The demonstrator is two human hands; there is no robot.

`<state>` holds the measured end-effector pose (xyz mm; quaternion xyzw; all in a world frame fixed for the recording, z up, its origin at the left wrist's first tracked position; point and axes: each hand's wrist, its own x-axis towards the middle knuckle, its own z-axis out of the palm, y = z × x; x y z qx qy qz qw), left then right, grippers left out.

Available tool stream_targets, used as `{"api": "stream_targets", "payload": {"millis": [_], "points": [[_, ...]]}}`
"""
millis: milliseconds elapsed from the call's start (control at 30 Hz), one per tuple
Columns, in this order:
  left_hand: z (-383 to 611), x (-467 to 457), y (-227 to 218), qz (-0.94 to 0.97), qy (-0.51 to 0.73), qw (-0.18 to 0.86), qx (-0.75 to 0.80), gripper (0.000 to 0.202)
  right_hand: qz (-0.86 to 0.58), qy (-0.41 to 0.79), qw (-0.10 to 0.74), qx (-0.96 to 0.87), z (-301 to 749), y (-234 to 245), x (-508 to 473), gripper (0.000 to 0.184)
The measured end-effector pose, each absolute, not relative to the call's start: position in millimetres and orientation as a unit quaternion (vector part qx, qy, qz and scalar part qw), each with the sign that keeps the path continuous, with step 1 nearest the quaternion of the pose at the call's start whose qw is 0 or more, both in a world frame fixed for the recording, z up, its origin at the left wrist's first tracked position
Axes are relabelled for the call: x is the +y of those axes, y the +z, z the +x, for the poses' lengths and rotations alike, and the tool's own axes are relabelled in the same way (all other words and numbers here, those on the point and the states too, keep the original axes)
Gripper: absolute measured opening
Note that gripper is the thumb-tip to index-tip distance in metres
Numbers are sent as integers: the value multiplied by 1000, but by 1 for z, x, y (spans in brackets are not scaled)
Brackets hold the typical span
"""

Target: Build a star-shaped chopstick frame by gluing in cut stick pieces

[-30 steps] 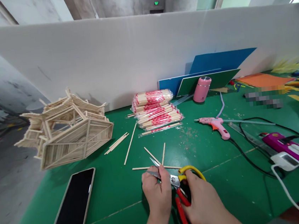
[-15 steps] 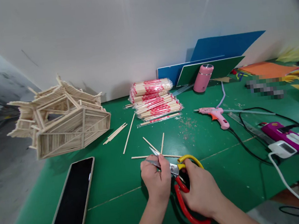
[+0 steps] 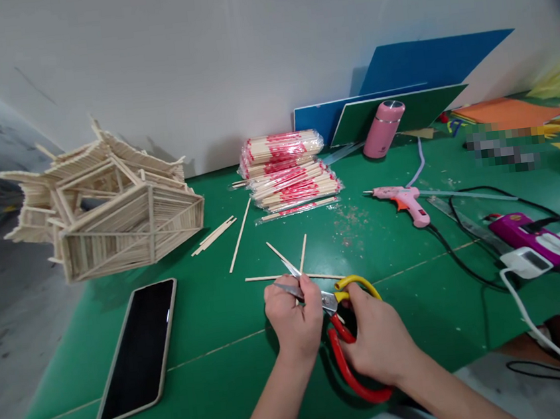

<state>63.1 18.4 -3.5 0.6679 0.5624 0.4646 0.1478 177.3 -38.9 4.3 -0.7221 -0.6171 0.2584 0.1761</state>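
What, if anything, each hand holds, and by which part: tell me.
The right hand holds the scissors by their red and yellow handles. The left hand is curled at the blades; whether it grips anything there cannot be told.

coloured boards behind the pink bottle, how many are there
3 visible: a tall blue board at the back, a lower blue board before it, and a green board in front, just behind the pink bottle. More may be hidden.

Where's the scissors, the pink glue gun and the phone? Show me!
Scissors [image 3: 328, 302]: head view, on the metal by the pivot.
Pink glue gun [image 3: 406, 195]: head view, on its body, above the handle.
Phone [image 3: 137, 351]: head view, on the middle of its dark screen.
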Motion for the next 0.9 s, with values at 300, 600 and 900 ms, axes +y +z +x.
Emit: {"api": "stream_targets", "payload": {"millis": [300, 600, 900], "points": [[62, 18, -2, 673, 462, 148, 559, 32, -718, 259, 180, -620, 178, 5, -39, 23], [63, 18, -2, 672, 468, 144, 555, 31, -716, 249, 181, -626, 179, 3, -39, 23], [64, 18, -1, 664, 468, 167, 559, 33, -725, 243, 179, -619, 178, 2, -39, 25]]}}
